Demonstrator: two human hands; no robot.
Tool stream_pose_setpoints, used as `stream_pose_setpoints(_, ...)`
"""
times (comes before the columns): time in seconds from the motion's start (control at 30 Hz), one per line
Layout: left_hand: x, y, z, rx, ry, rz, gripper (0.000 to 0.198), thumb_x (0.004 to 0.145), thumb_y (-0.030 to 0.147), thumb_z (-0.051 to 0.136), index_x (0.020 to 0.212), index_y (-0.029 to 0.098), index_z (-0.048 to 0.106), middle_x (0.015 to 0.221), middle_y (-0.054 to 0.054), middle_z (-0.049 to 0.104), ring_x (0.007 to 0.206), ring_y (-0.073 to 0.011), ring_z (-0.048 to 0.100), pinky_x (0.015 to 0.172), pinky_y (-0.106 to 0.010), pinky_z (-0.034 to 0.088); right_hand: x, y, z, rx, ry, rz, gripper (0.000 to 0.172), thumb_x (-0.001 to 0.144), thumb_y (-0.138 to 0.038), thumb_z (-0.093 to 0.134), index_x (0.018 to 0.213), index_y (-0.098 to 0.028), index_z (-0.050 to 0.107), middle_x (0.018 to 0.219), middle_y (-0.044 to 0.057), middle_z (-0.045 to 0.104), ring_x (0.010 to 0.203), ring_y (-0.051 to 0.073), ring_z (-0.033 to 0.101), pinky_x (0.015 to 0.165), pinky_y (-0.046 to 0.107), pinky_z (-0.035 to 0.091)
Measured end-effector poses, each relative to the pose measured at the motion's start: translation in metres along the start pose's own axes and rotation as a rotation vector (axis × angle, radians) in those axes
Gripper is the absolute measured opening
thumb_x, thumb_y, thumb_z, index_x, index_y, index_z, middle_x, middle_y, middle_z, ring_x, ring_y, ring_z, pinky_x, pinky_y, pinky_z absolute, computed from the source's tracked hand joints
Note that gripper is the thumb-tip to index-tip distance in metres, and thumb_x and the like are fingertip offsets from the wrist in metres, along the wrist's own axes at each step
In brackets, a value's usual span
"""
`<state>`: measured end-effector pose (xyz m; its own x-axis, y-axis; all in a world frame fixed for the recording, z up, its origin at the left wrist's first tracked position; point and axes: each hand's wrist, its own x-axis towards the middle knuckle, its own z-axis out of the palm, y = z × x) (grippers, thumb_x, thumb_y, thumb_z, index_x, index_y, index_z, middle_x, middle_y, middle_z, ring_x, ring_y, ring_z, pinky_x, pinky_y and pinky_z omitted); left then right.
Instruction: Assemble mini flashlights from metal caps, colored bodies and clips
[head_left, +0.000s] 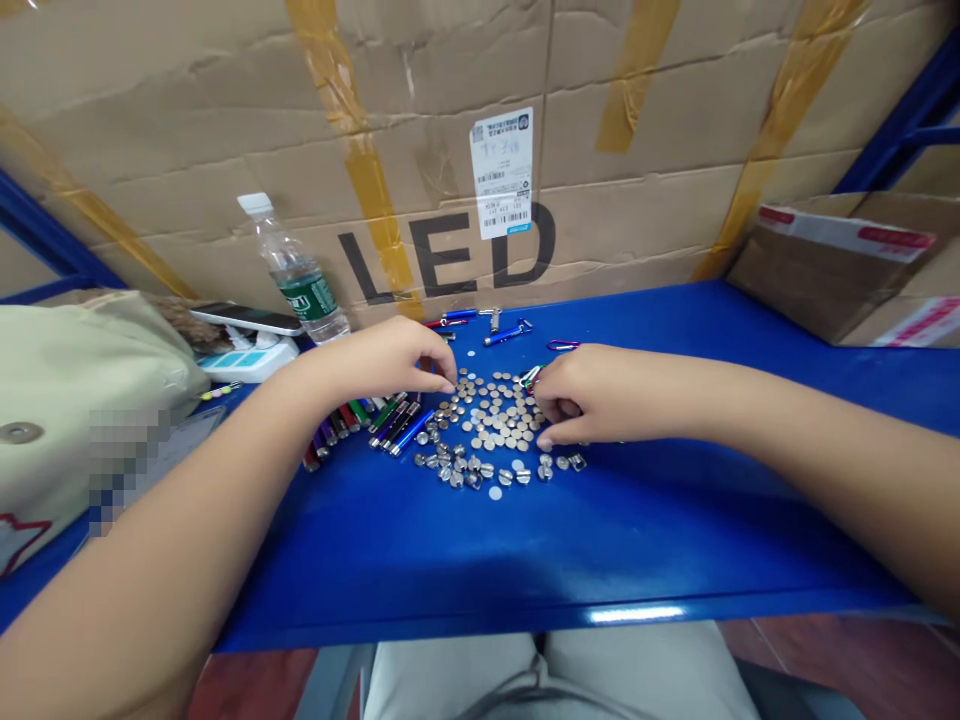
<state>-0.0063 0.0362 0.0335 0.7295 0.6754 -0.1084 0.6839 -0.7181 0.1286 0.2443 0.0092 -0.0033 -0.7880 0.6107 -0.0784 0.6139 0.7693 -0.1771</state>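
Observation:
Many small round metal discs [495,410], like button cells, lie spread on the blue table. At their upper left edge is my left hand [405,358], thumb and fingertips brought together in a pinch; what is between them, if anything, is too small to make out. My right hand [577,395] rests at the right edge of the discs, fingers curled down and thumb apart from them, with no held thing visible. Silver metal end caps [457,470] lie in front of the discs. Coloured metal tubes [405,425], like pen lights, lie below my left hand.
Blue pen lights [504,335] and a purple carabiner [564,345] lie behind the discs. A water bottle [304,280], a phone [247,318], a white power strip [251,360] and a pale bag [90,390] crowd the left. Large cardboard [637,200] walls the back; a carton [832,270] stands right.

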Motion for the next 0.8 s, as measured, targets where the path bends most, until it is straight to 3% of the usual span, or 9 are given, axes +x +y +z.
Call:
stream_pose_setpoints(0.23, 0.015, 0.019, 0.021, -0.084, -0.086, 0.135, 0.016, 0.082, 0.028, 0.061, 0.092, 0.021, 0.072, 0.089, 0.000, 0.071, 0.080, -0.0125, 0.062, 0.072, -0.022, 0.043, 0.007, -0.002, 0.011, -0.028, 0.018, -0.038, 0.023, 0.079, -0.040, 0.061, 0.071, -0.018, 0.065, 0.067, 0.002, 0.063, 0.060, 0.013, 0.050, 0.056, 0.026, 0.030)
stream_pose_setpoints(0.47, 0.012, 0.013, 0.018, -0.004, -0.086, 0.030, 0.013, 0.079, 0.026, 0.063, 0.088, 0.023, 0.072, 0.087, 0.001, 0.071, 0.077, -0.0127, 0.062, 0.068, -0.022, 0.043, 0.012, -0.003, 0.013, -0.036, 0.123, -0.028, 0.018, 0.080, -0.035, 0.063, 0.076, -0.018, 0.066, 0.076, 0.003, 0.064, 0.066, 0.014, 0.053, 0.059, 0.026, 0.033)
stream_pose_setpoints(0.63, 0.013, 0.007, 0.021, 0.013, -0.116, 0.026, 0.014, 0.079, 0.027, 0.062, 0.088, 0.023, 0.072, 0.088, 0.001, 0.071, 0.077, -0.0130, 0.062, 0.068, -0.022, 0.043, 0.020, -0.005, 0.020, -0.055, 0.213, -0.029, 0.013, 0.084, -0.025, 0.057, 0.085, -0.018, 0.068, 0.087, 0.006, 0.065, 0.079, 0.016, 0.058, 0.071, 0.028, 0.039)
stream_pose_setpoints(0.8, 0.014, 0.004, 0.024, 0.023, -0.109, -0.015, 0.016, 0.078, 0.027, 0.062, 0.090, 0.024, 0.071, 0.090, 0.002, 0.072, 0.078, -0.0127, 0.062, 0.067, -0.021, 0.042, 0.024, -0.003, 0.028, -0.059, 0.247, -0.035, 0.012, 0.081, -0.018, 0.059, 0.086, -0.019, 0.069, 0.089, 0.006, 0.064, 0.079, 0.016, 0.059, 0.073, 0.027, 0.040)
